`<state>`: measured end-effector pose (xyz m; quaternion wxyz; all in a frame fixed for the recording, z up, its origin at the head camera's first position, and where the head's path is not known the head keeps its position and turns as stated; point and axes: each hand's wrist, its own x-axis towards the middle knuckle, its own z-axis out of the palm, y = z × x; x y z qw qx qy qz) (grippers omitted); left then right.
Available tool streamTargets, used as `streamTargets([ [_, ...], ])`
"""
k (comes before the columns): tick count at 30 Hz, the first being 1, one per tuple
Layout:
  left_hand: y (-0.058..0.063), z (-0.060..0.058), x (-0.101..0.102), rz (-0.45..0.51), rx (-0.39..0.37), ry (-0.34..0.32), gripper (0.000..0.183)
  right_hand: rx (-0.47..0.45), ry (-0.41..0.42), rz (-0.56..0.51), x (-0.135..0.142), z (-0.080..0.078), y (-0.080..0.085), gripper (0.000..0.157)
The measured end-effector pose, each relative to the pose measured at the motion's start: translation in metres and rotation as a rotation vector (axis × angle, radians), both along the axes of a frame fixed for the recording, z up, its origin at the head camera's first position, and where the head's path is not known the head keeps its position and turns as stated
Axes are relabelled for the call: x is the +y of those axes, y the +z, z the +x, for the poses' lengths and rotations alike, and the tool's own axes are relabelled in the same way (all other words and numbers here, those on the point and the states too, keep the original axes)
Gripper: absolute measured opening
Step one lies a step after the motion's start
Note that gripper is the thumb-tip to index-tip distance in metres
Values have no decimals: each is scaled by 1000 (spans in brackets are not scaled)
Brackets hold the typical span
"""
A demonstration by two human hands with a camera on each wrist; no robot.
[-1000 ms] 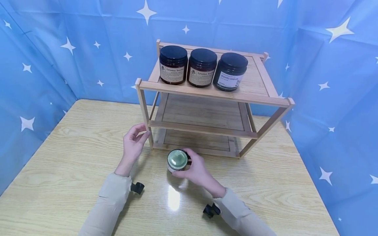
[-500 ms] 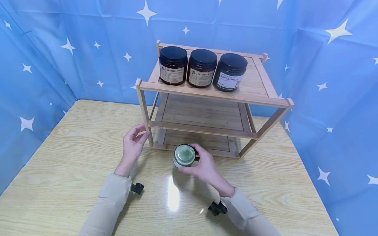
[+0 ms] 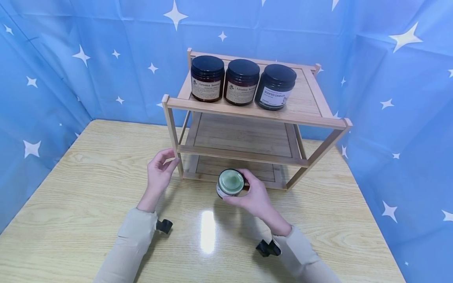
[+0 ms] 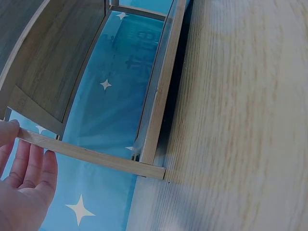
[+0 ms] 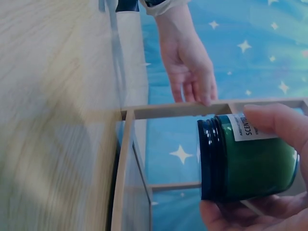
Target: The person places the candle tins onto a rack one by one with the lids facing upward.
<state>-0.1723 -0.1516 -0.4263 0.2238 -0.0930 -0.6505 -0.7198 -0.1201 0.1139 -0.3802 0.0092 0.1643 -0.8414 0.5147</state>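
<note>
My right hand (image 3: 255,196) grips a green glass candle jar (image 3: 231,182) between thumb and fingers, over the table just before the rack's lowest shelf. The jar is upside down: its glass base faces up in the head view, and the right wrist view shows the black lid (image 5: 211,161) toward the tabletop. A white label (image 5: 248,129) lies partly under the thumb. My left hand (image 3: 159,171) pinches the front left post (image 4: 91,155) of the wooden rack (image 3: 255,114), thumb on one side and fingers on the other.
Three dark lidded candle jars, a left one (image 3: 207,78), a middle one (image 3: 242,82) and a right one (image 3: 276,87), stand in a row on the top shelf. A middle shelf (image 3: 244,133) lies below. Blue star-patterned cloth (image 3: 134,59) hangs behind the wood-grain table (image 3: 88,188).
My right hand has carried the green candle jar to the right and upward, closer to the rack. The left hand stays at the post, and the three jars on top have not moved.
</note>
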Motion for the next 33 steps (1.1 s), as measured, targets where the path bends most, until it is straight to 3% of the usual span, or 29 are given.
streamTargets([
  [16, -3, 0, -1, 11, 10, 1, 24, 48, -42, 15, 23, 2, 9, 65],
  [33, -2, -1, 0, 7, 12, -9, 27, 17, -110, 9, 47, 6, 24, 67],
])
